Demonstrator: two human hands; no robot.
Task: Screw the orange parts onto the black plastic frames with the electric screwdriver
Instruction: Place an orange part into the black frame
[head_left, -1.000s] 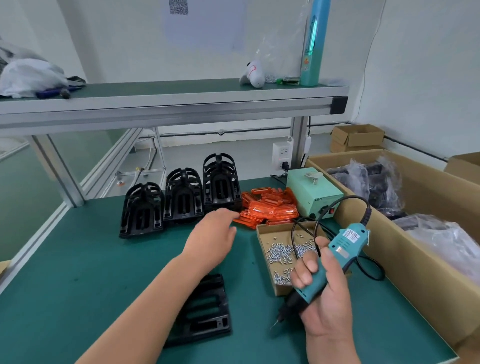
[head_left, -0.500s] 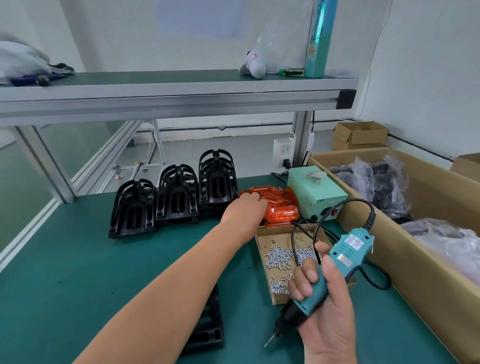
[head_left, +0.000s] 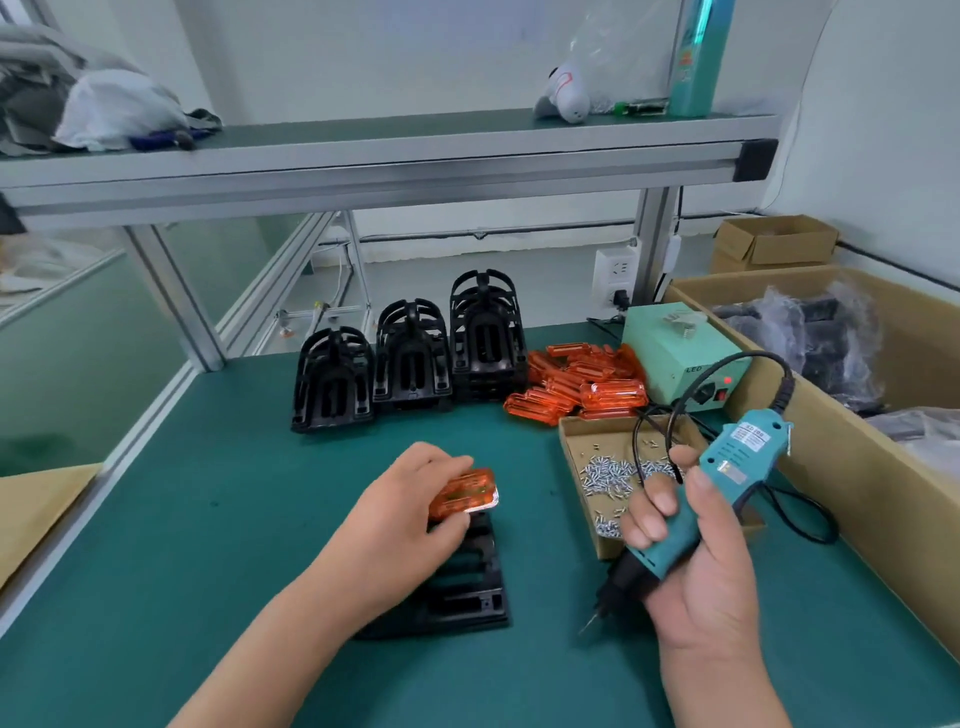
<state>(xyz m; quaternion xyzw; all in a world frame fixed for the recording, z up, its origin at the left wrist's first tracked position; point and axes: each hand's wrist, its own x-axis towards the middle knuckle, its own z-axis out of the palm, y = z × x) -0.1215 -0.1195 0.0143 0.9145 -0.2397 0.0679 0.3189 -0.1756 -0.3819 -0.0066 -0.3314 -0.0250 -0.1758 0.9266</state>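
Note:
My left hand (head_left: 410, 512) grips one clear orange part (head_left: 466, 493) just above the far end of a flat black plastic frame (head_left: 465, 582) lying on the green table. My right hand (head_left: 691, 566) holds the teal electric screwdriver (head_left: 722, 483) upright and tilted, its bit pointing down-left at the table right of the frame. A heap of orange parts (head_left: 576, 382) lies at the back. Three stacks of black frames (head_left: 415, 353) stand to its left.
An open cardboard tray of small silver screws (head_left: 608, 473) sits between the frame and my right hand. A green power box (head_left: 675, 358) feeds the screwdriver cable. A long cardboard box (head_left: 852, 467) with bagged black parts lines the right edge. A shelf (head_left: 384, 156) runs overhead.
My left hand reached to the orange heap, took one orange part and brought it back over the black frame. The right hand with the screwdriver stayed about where it was.

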